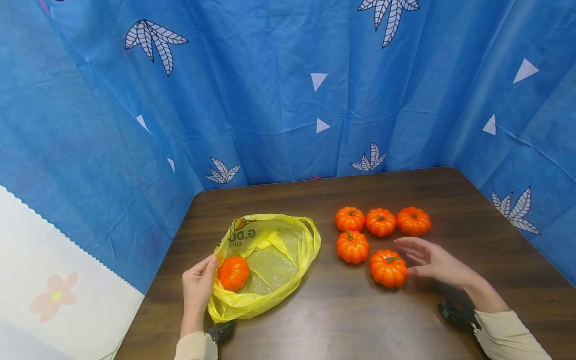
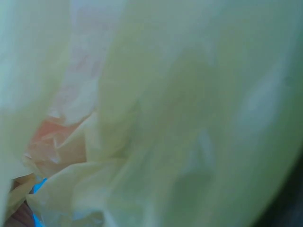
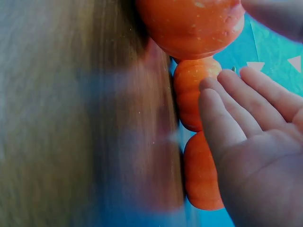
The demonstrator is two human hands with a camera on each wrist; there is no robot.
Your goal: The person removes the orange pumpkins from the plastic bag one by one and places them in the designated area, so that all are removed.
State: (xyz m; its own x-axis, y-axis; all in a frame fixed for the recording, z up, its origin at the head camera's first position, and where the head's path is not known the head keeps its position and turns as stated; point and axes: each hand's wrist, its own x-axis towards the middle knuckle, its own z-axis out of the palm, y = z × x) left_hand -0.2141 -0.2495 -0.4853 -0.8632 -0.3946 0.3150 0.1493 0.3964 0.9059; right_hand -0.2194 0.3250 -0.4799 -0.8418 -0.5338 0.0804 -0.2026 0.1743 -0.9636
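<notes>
A yellow plastic bag (image 1: 270, 305) lies on the table with its mouth spread wide. One small orange pumpkin (image 1: 234, 273) is inside it, at the left. My left hand (image 1: 198, 285) pinches the bag's left rim between thumb and fingers; thin bag film fills the left wrist view. On the right, my right hand (image 1: 432, 260) is beside the nearest loose pumpkin (image 1: 388, 270), fingers extended and thumb apart. In the right wrist view the thumb meets that pumpkin's edge (image 3: 194, 28); whether it presses is unclear.
Behind the nearest pumpkin sit several more: one with an upright stem (image 1: 353, 247), and a back row with a left (image 1: 350, 220), a middle (image 1: 380, 223) and a right pumpkin (image 1: 414, 222). A blue patterned curtain (image 1: 279, 90) hangs behind the dark wooden table (image 1: 342, 320).
</notes>
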